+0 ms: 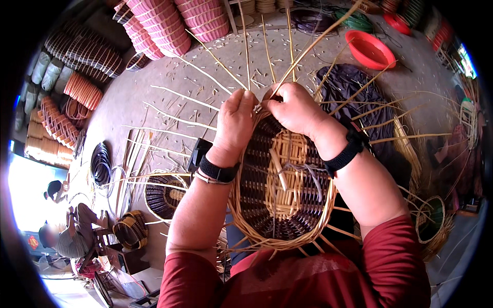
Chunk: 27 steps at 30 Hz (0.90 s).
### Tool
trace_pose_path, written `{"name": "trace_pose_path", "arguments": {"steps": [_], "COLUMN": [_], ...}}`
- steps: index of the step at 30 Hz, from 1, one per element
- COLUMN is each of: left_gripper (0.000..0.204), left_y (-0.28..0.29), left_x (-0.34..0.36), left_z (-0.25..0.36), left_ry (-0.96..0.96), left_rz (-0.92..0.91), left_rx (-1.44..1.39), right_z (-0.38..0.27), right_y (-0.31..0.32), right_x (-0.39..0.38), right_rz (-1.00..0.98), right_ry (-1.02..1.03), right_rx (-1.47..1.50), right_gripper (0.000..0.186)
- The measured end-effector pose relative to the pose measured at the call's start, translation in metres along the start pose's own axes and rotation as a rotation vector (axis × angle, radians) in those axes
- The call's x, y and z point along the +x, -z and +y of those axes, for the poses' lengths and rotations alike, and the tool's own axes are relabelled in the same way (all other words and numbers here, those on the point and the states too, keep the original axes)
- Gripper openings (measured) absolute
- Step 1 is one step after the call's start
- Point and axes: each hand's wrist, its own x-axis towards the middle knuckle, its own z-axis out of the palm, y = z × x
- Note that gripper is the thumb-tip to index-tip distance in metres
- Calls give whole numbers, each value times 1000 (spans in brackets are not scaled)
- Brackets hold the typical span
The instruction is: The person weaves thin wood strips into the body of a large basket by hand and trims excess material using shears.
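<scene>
An oval wicker basket [252, 182] with a dark brown weave, a pale woven base and long upright rods fanning out from its rim rests in my lap. My left hand [233, 115] pinches the rods at the far end of the rim, its fingers closed. Just right of it, my right hand [292, 108] grips a long pale rod [318, 43] at the same part of the rim. Inside the basket lie a short pale stick [278, 169] and a loose grey cord [313, 176]. Both wrists wear black straps.
Stacked pink baskets [197, 15] and brown ones [77, 49] stand at the back and left. A red basin [368, 50], dark cloth [341, 82], coiled cord [100, 164] and a partly woven basket [163, 197] lie around me. Another person [74, 238] works at the lower left.
</scene>
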Motion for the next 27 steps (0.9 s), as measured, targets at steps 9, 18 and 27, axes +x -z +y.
{"name": "trace_pose_path", "arguments": {"steps": [9,18,27], "left_gripper": [27,27,33], "left_y": [-3,0,1], "left_x": [5,5,5], "left_z": [-1,-16,2], "left_ry": [21,-25,-258], "left_rz": [-34,-20,63], "left_rx": [8,48,620], "right_z": [12,9,15], "right_y": [-7,-15,4], "right_x": [8,16,20], "right_rz": [-117,-215,-75], "right_ry": [-23,-119,-190], "right_rx": [-120,-307,221], "right_gripper": [25,30,30]}}
